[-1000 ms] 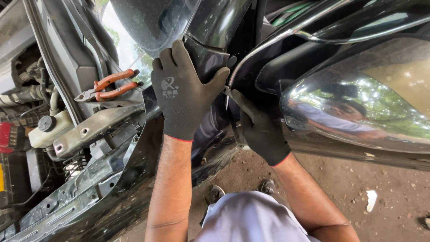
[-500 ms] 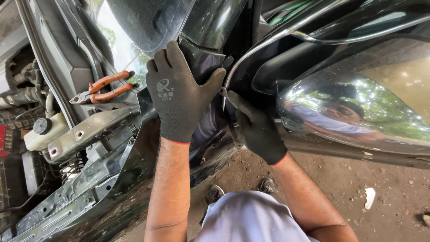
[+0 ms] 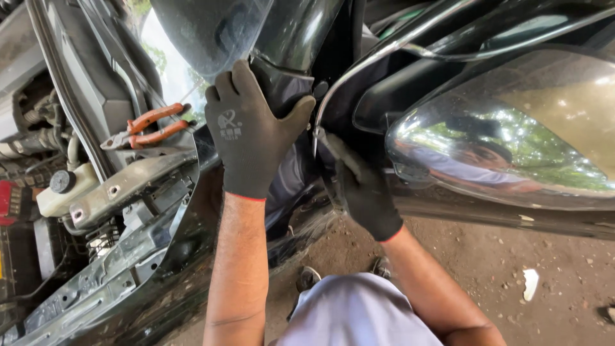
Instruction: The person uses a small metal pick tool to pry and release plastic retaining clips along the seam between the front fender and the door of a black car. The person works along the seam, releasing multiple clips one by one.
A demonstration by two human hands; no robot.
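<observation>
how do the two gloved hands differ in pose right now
The left hand is spread flat with fingers pointing up on the dark car panel; the right hand reaches sideways, fingers tucked into the gap by the chrome trim. The left sits higher and shows its whole back; the right is partly hidden. Both wear dark gloves with red cuffs.

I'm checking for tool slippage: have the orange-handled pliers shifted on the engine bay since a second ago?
No. The pliers lie at the same spot against the grey bracket; only the camera view shifted.
</observation>
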